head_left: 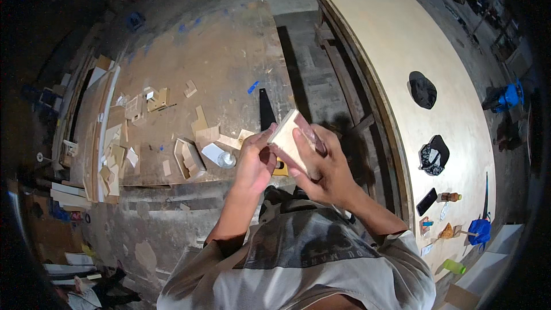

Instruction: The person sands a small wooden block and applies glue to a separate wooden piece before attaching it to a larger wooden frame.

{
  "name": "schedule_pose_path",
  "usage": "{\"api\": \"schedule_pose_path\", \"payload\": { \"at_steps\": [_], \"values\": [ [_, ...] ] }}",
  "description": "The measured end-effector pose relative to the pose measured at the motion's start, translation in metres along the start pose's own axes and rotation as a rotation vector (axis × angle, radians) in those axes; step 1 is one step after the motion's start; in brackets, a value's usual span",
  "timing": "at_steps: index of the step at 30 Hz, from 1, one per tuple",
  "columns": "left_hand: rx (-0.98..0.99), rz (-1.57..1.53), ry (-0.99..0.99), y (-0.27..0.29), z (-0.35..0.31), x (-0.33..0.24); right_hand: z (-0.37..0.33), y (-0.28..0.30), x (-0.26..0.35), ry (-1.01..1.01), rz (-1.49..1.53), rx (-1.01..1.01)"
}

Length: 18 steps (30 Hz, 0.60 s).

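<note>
In front of my chest I hold a small pale wooden piece (284, 134), tilted, with flat faces and straight edges. My left hand (252, 162) grips its left side, fingers partly hidden behind it. Along its right edge lies a reddish-brown sheet of sandpaper (306, 127), and more of the same colour shows at the lower left edge. My right hand (328, 166) is closed around the sandpaper and the wood's right side, with a finger and the thumb across the pale face. Just beyond my hands lies a handsaw (266, 109), its yellow handle partly covered by them.
On the brown worktable (218, 51) are an open wooden box (188, 159), a clear cup (227, 160), a blue scrap (253, 87) and several offcuts. A long pale table (379, 28) at right bears two dark caps (423, 90), a phone (427, 201) and a bottle (451, 197).
</note>
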<state>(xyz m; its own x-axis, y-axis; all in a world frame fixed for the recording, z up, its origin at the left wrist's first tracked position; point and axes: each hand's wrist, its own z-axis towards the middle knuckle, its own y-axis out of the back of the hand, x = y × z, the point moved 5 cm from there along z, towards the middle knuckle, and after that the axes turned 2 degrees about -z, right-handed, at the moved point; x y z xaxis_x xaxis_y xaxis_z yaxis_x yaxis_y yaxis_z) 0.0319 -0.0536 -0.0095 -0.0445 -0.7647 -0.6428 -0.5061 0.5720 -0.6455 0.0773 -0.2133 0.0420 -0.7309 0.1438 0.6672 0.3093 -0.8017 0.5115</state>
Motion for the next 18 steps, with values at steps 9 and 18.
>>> {"api": "schedule_pose_path", "payload": {
  "at_steps": [9,18],
  "values": [
    [0.165,0.001,-0.128,-0.014,0.0,-0.008,0.024,0.025,-0.035,-0.096,-0.174,-0.023],
    [0.131,-0.083,-0.116,-0.009,-0.002,-0.004,0.026,0.03,0.005,0.124,-0.087,0.177]
  ]
}}
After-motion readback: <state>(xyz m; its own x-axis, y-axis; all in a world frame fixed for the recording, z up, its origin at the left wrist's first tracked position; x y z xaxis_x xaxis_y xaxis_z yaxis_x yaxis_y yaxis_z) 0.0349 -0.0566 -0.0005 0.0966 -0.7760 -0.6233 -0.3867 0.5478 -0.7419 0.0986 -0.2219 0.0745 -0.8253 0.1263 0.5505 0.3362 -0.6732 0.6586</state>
